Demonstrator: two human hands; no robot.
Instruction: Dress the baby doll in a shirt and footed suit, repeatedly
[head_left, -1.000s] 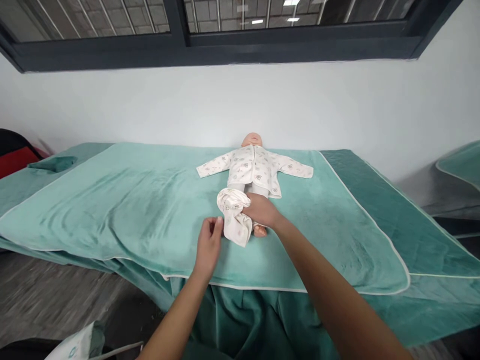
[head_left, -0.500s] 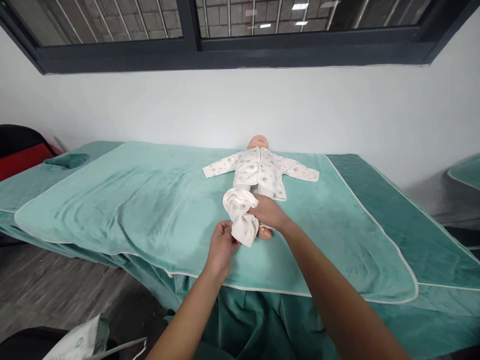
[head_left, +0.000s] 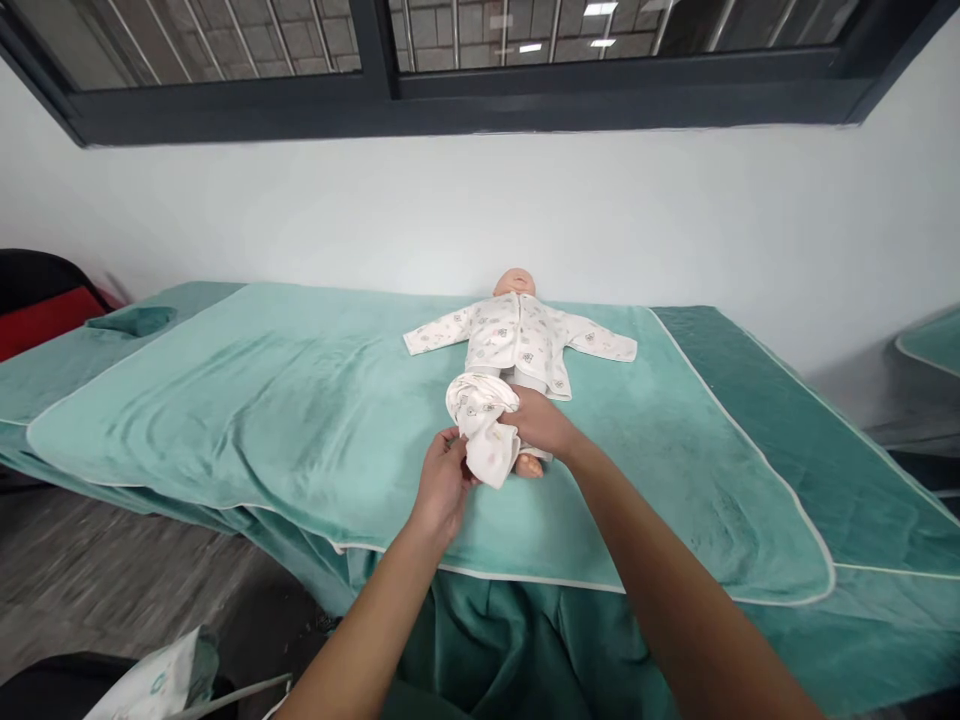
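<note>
A baby doll [head_left: 515,282] lies on its back, head towards the wall, in a white patterned jacket [head_left: 501,335] with both sleeves spread wide. White printed baby trousers [head_left: 491,455] are bunched around one of its legs, on the left side. My left hand [head_left: 444,480] pinches the lower left edge of the trousers. My right hand [head_left: 541,420] grips the bunched cloth from the right, its fingertips partly hidden in the folds. Beside that hand the doll's other foot [head_left: 529,466] sticks out bare below a trouser cuff.
A light green blanket [head_left: 315,400] with white piping covers the darker green bed [head_left: 787,440]. Behind stands a white wall under a dark window frame [head_left: 480,105]. A red and black chair [head_left: 49,310] is at far left, and a white bag [head_left: 161,680] sits at lower left.
My left hand has risen slightly along the trouser edge. My right hand keeps its hold, and the bunched cloth has shifted a little; the doll stays in place.
</note>
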